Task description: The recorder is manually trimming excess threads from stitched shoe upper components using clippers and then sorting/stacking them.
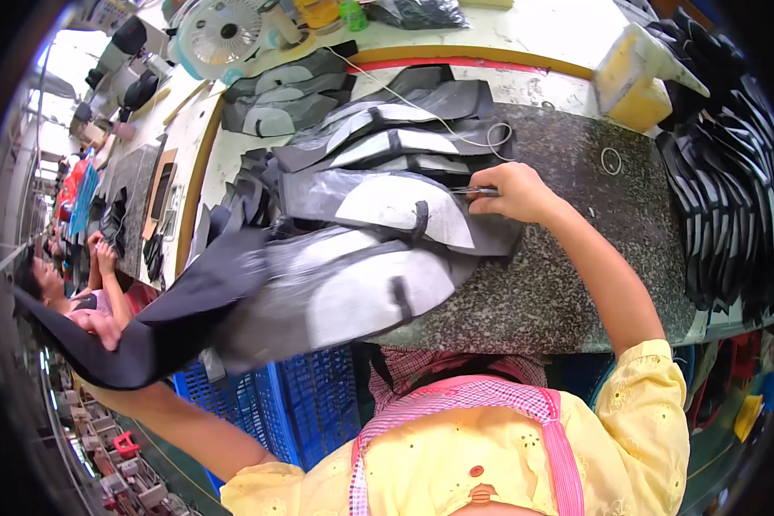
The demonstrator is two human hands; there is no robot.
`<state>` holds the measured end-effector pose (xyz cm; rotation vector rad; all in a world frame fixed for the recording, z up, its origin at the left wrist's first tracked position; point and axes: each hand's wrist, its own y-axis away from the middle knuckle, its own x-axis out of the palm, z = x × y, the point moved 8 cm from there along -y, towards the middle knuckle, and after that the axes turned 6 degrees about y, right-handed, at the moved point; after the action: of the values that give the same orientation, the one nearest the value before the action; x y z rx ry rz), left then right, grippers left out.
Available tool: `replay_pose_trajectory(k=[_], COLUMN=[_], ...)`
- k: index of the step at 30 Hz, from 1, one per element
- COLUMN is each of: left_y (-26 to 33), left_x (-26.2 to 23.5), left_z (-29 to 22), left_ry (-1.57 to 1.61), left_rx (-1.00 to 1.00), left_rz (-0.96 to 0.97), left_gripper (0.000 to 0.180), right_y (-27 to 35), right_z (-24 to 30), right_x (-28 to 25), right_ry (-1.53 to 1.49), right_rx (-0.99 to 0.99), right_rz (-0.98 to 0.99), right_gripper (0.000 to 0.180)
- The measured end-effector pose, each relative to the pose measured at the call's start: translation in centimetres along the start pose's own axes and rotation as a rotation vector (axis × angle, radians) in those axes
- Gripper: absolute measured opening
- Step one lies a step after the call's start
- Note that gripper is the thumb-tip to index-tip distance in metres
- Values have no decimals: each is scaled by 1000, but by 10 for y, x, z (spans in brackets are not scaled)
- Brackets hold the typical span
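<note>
My left hand (97, 327) grips the far left end of a long black fabric piece (206, 288); the piece hides most of the hand. It stretches toward grey sewn pieces with white half-round panels and short black straps, the nearest (378, 292) overhanging the table edge. My right hand (518, 191) is closed around a small metal tool, apparently thread snips (475, 190). The tips lie at the right edge of another grey-and-white piece (396, 204). More such pieces (387, 116) overlap behind it.
A speckled dark tabletop (568, 258) lies under my right arm. Black curved pieces (718, 206) are stacked at right, near a yellow block (632, 77). A white cord (439, 120) crosses the pieces. A fan (224, 34) stands behind; blue crates (310, 404) sit below. A co-worker (52, 279) sits at left.
</note>
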<state>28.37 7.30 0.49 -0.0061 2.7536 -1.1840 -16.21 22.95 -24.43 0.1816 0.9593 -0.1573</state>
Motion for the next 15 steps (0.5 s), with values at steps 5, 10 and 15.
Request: replay_pose_trajectory(k=[5, 10, 15], left_y=[-8, 24, 22], left_x=[-15, 91, 89], left_z=[-30, 25, 1], left_ry=[-242, 444, 601], left_rx=[-40, 38, 114], left_rz=[-450, 96, 11], left_gripper=[12, 10, 6], right_y=[-19, -19, 3], right_z=[41, 77, 90], right_x=[12, 31, 73], right_ry=[114, -308, -652], right_rx=[-184, -11, -74], right_rz=[-31, -141, -179], right_gripper=[22, 33, 73])
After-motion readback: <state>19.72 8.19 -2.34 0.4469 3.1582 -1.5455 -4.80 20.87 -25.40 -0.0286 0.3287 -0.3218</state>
